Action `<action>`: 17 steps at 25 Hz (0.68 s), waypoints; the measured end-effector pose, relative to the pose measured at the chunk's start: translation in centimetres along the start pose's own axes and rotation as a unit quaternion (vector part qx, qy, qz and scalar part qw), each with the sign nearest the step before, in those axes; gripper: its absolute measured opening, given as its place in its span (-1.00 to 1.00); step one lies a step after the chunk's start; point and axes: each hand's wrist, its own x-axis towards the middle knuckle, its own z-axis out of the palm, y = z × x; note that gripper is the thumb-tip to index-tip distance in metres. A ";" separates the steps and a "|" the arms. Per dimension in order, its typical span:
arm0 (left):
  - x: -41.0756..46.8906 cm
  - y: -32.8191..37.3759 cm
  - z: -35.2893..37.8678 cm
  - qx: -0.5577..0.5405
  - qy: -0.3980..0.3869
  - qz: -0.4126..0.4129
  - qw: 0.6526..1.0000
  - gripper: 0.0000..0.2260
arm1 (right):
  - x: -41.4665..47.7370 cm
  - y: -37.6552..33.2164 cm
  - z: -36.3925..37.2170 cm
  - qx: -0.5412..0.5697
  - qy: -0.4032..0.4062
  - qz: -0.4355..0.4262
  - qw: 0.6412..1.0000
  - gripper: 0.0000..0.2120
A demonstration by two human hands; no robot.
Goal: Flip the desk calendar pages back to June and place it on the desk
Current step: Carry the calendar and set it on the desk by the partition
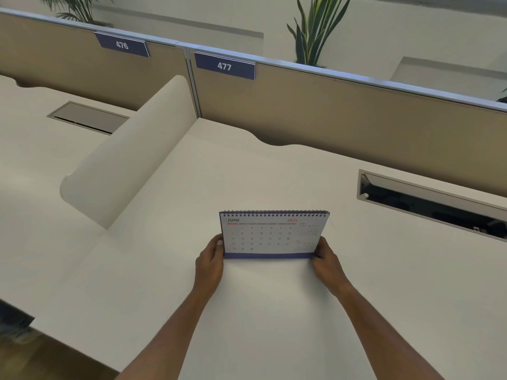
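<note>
A spiral-bound desk calendar (270, 234) stands upright on the white desk (274, 311), its front page reading JUNE 2026 above a blue base strip. My left hand (210, 263) grips its lower left corner, thumb on the page. My right hand (326, 263) grips the lower right corner. The calendar's bottom edge looks level with the desk surface; whether it touches I cannot tell.
A curved white side divider (129, 157) rises to the left. A tan partition (343, 113) with labels 476 and 477 runs along the back. An open cable slot (430, 204) lies in the desk to the right. Plants stand behind the partition.
</note>
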 end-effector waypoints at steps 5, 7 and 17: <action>-1.6 1.1 1.2 -0.052 0.018 0.005 0.999 -0.53 | -0.4 0.2 0.6 -0.008 0.005 -0.013 1.000 -0.28; -1.9 1.6 1.3 -0.061 0.017 -0.001 0.998 -0.51 | -0.5 0.1 0.7 0.002 0.010 -0.016 1.000 -0.30; -1.6 3.7 0.9 -0.118 -0.029 -0.061 0.991 -0.38 | -0.6 -1.1 0.0 0.052 -0.004 -0.003 0.999 -0.36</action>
